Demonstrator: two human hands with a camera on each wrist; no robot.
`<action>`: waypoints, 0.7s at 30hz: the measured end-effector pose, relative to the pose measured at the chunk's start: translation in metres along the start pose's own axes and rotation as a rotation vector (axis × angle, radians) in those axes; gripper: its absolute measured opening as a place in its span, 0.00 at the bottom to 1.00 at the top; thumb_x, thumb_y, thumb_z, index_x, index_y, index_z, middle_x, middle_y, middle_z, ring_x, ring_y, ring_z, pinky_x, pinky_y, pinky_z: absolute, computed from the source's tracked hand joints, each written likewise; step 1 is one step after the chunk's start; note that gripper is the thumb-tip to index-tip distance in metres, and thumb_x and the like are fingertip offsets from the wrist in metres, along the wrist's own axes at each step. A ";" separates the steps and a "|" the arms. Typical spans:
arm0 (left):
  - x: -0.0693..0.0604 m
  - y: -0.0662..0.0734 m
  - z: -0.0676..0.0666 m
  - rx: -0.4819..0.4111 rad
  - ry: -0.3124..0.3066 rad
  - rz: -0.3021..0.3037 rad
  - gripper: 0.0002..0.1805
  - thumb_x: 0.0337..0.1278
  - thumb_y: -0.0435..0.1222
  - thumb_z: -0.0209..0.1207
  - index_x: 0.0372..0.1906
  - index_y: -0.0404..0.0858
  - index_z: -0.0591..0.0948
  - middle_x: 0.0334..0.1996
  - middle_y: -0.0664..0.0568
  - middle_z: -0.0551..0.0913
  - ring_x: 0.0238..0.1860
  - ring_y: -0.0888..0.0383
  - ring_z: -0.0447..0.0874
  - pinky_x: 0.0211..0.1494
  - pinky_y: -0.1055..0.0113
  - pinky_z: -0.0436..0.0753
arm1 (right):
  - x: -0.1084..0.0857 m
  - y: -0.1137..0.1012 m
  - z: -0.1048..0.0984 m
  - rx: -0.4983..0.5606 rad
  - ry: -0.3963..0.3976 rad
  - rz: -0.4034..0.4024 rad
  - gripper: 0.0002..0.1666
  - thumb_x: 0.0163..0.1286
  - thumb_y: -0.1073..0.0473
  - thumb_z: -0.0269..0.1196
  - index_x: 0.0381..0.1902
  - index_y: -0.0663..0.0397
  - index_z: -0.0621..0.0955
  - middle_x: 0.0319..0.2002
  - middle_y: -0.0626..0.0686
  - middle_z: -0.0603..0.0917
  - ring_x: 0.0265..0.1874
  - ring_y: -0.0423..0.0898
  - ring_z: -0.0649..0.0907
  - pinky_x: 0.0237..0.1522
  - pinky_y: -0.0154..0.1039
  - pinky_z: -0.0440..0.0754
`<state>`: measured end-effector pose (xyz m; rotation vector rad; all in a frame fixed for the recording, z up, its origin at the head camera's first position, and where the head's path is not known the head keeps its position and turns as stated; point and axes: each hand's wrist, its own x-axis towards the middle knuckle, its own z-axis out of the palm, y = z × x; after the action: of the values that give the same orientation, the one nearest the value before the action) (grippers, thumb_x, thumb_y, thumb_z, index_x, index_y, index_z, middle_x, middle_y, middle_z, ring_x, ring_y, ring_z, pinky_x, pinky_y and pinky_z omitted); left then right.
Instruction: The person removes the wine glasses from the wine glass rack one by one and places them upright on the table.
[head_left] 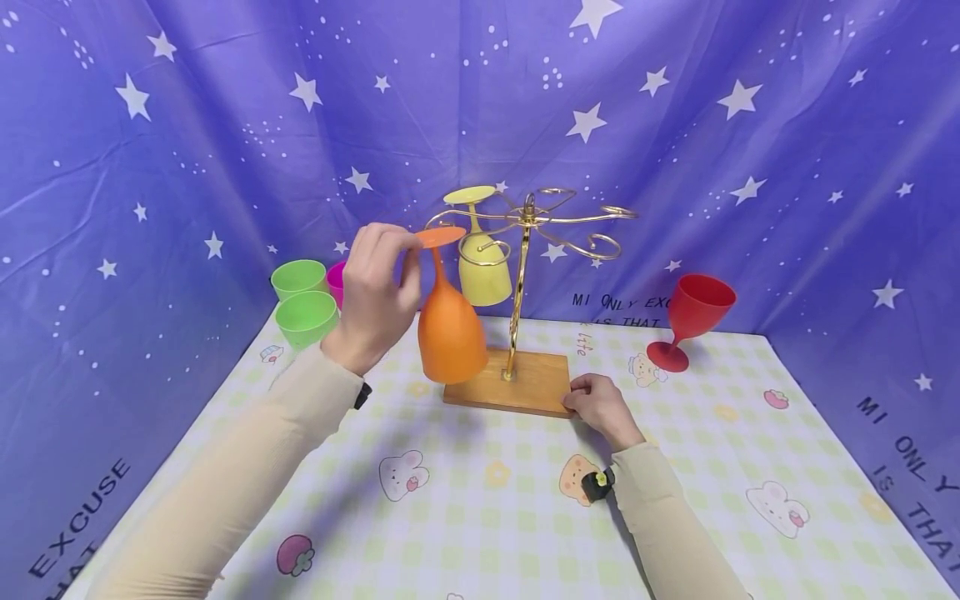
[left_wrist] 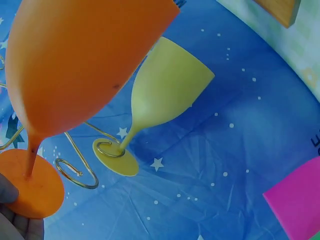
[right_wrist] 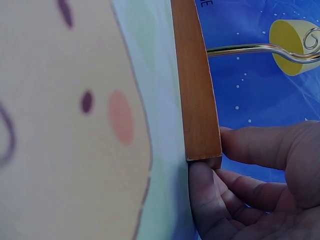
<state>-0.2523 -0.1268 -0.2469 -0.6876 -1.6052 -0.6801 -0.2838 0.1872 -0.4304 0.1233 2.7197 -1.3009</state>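
Observation:
My left hand [head_left: 378, 287] pinches the foot of an orange goblet [head_left: 452, 333], which hangs upside down in the air left of the gold rack [head_left: 519, 283]. In the left wrist view, the thumb and fingers lie on the rim of the orange foot [left_wrist: 37, 192]. A yellow goblet [head_left: 484, 271] hangs upside down by its foot from a rear loop of the rack. At the right front corner of the wooden base [head_left: 536, 383], my right hand [head_left: 602, 408] grips the edge; the right wrist view shows its thumb on the top face.
A red goblet [head_left: 701, 304] stands upright at the back right. Two green cups [head_left: 306, 320] and a partly hidden magenta one [head_left: 335, 283] stand at the back left. Several curled loops [head_left: 600, 247] spread from the rack's top. A starry blue curtain [head_left: 465, 100] surrounds the table.

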 end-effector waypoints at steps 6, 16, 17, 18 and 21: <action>-0.010 0.001 -0.008 -0.002 0.028 -0.046 0.05 0.48 0.19 0.54 0.30 0.28 0.78 0.29 0.42 0.76 0.33 0.43 0.74 0.41 0.56 0.72 | 0.000 0.000 0.000 -0.004 -0.004 0.005 0.17 0.60 0.63 0.62 0.46 0.65 0.77 0.33 0.55 0.81 0.27 0.44 0.80 0.30 0.35 0.77; -0.036 -0.004 -0.010 0.007 0.028 -0.163 0.07 0.44 0.17 0.54 0.29 0.29 0.78 0.27 0.42 0.77 0.33 0.45 0.75 0.40 0.58 0.73 | 0.000 0.001 -0.001 -0.014 0.002 -0.003 0.19 0.59 0.63 0.62 0.48 0.66 0.77 0.35 0.56 0.81 0.28 0.44 0.80 0.31 0.36 0.77; -0.039 -0.004 -0.010 0.008 0.029 -0.176 0.07 0.44 0.18 0.54 0.29 0.29 0.78 0.27 0.43 0.77 0.32 0.45 0.75 0.39 0.59 0.73 | 0.000 0.001 -0.001 -0.012 0.000 -0.001 0.19 0.59 0.63 0.62 0.48 0.66 0.77 0.35 0.56 0.81 0.28 0.44 0.80 0.31 0.36 0.77; -0.042 -0.004 -0.009 0.011 0.027 -0.188 0.07 0.45 0.18 0.54 0.29 0.29 0.78 0.27 0.43 0.77 0.32 0.45 0.75 0.39 0.59 0.73 | 0.000 0.001 -0.001 -0.008 -0.002 0.002 0.19 0.59 0.63 0.62 0.48 0.66 0.77 0.35 0.56 0.81 0.28 0.44 0.80 0.31 0.36 0.77; -0.052 -0.005 -0.008 0.020 0.023 -0.215 0.07 0.45 0.18 0.53 0.29 0.30 0.79 0.26 0.43 0.77 0.32 0.46 0.74 0.38 0.59 0.73 | 0.000 0.000 -0.001 -0.005 -0.008 0.006 0.19 0.59 0.63 0.62 0.48 0.66 0.76 0.36 0.57 0.81 0.28 0.45 0.79 0.31 0.36 0.77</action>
<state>-0.2443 -0.1390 -0.2975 -0.4949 -1.6771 -0.8243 -0.2843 0.1878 -0.4300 0.1260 2.7134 -1.2903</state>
